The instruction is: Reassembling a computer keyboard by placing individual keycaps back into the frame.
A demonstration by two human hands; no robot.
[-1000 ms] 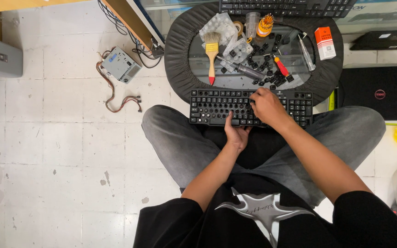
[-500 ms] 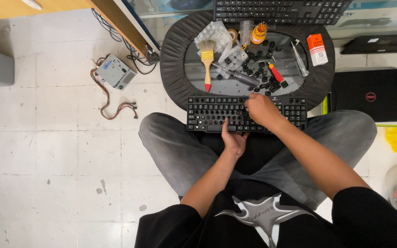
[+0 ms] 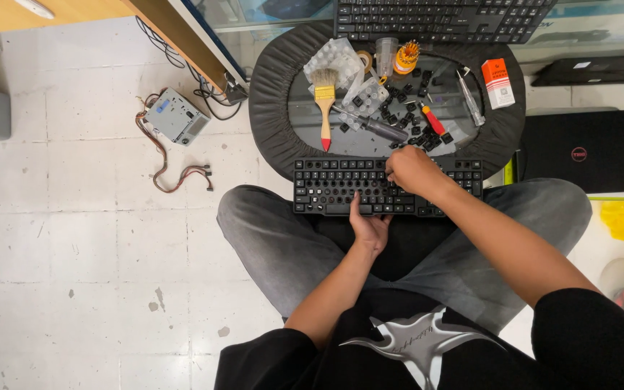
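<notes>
Head view: black keyboard (image 3: 388,186) lies across the lap, long axis left-right, at the tabletop's (image 3: 269,108) near edge; left hand (image 3: 367,225) grips its near edge from below, right hand (image 3: 412,170) curled on top-centre keys, fingers pinched, contents indiscernible.

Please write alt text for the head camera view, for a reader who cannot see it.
A seated person holds a black keyboard across the lap: the left hand supports its near edge, the right hand presses on its keys. Beyond it, a round table holds loose black keycaps, a paintbrush and screwdrivers.
</notes>
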